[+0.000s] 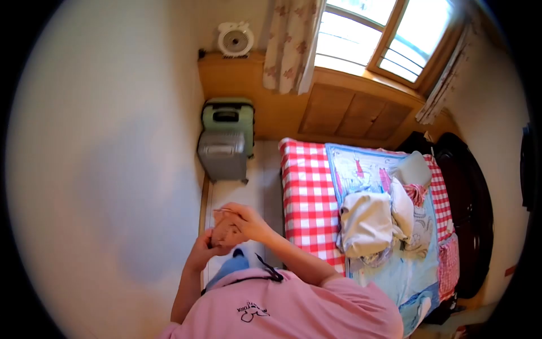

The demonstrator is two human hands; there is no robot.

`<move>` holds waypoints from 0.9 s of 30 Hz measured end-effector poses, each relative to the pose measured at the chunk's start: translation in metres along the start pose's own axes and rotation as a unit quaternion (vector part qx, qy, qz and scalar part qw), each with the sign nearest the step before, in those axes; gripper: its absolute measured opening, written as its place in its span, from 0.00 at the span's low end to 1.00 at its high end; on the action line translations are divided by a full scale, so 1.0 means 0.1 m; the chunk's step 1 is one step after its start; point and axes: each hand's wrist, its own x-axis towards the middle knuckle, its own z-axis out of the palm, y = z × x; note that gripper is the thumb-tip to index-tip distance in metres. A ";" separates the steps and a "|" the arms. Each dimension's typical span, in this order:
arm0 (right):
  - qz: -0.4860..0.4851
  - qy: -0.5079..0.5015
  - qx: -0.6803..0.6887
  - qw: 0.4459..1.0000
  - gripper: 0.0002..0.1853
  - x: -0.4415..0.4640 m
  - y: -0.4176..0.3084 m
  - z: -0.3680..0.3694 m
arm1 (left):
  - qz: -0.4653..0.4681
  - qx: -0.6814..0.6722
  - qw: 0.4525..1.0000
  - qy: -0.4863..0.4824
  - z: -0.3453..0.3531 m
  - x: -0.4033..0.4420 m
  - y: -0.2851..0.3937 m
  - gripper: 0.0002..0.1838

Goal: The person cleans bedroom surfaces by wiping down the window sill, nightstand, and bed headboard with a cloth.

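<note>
A small brownish-pink piece of cloth, crumpled and soft-looking, is held up in front of my body. My left hand grips its lower left side, with the thumb against it. At its upper right, my right hand is closed on the cloth, fingers curled over the top edge. Which kind of garment or cloth it is, I cannot tell. Both hands are over the narrow floor between the wall and the bed.
To my right stands a bed with a red-and-white checked sheet and a folded cream bundle. A grey suitcase and a green suitcase stand ahead, below a white fan on a ledge. The wall is at left.
</note>
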 end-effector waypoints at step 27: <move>-0.054 0.360 0.242 0.899 0.28 1.99 1.26 -5.84 | -0.005 -0.123 0.938 -0.326 2.38 7.39 2.52 0.37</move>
